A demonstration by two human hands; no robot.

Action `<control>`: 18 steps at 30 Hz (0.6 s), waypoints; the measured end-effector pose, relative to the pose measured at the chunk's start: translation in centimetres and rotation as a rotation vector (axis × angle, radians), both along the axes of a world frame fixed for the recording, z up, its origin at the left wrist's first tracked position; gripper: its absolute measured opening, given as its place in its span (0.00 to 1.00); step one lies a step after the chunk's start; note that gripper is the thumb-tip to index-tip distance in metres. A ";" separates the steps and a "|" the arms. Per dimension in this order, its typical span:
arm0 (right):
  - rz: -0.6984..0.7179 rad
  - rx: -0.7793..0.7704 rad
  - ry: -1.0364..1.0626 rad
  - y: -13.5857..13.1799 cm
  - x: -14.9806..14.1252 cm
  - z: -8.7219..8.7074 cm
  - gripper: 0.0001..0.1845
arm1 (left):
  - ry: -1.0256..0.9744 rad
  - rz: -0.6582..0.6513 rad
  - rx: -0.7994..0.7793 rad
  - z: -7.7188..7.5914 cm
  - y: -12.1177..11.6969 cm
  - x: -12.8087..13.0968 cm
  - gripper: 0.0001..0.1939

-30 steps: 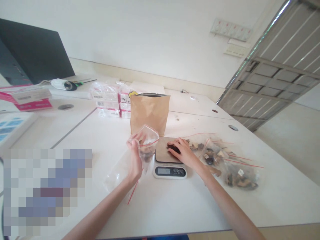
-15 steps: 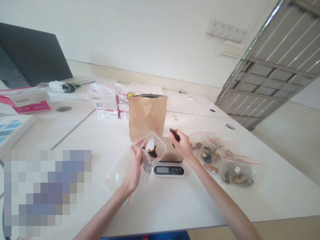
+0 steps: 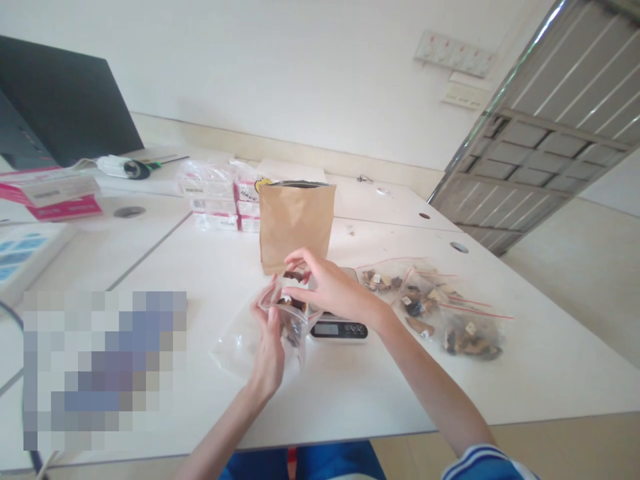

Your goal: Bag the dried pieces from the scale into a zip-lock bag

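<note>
Two hands meet above the bench [image 3: 350,393]: the left hand [image 3: 270,347] pinches the small clear bag [image 3: 289,319] mouth-up so the right hand [image 3: 327,288], its grip pinching a dark piece [image 3: 294,273], hovers over the opening.

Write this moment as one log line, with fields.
left hand: holds open zip bag | right hand: dark piece at bag mouth | scale: behind

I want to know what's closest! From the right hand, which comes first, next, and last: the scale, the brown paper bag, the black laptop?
From the right hand, in the head view:
1. Scale: just under the hand.
2. Brown paper bag: standing behind the hand.
3. Black laptop: far left, at the back.
</note>
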State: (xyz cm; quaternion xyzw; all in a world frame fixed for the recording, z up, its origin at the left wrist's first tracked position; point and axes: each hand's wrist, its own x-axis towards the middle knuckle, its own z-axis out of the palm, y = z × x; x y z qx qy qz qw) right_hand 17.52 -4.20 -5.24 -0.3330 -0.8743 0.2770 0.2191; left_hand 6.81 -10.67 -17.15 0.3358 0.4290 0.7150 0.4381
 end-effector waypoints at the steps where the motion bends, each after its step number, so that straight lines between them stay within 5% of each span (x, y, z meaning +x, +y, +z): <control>1: 0.018 0.023 -0.003 -0.2 0.1 0.4 0.18 | -0.030 0.002 0.008 0.0 0.0 0.0 0.28; 5: -0.087 0.134 0.122 -2.5 1.6 0.9 0.13 | -0.274 0.085 -0.033 0.8 -0.1 -0.5 0.25; 9: -0.284 0.049 0.189 -6.3 2.3 -2.0 0.17 | -0.451 0.127 -0.050 1.5 -1.6 0.3 0.23; 11: -0.294 0.002 0.230 -7.7 1.9 -4.0 0.23 | -0.431 0.007 -0.022 1.5 -2.7 1.3 0.27; 14: -0.388 -0.055 0.370 -8.5 1.3 -6.0 0.20 | -0.351 -0.130 0.054 1.4 -3.9 2.3 0.30; 18: -0.516 -0.136 0.607 -7.8 1.9 -6.9 0.16 | -0.140 0.005 0.036 1.7 -3.5 0.9 0.24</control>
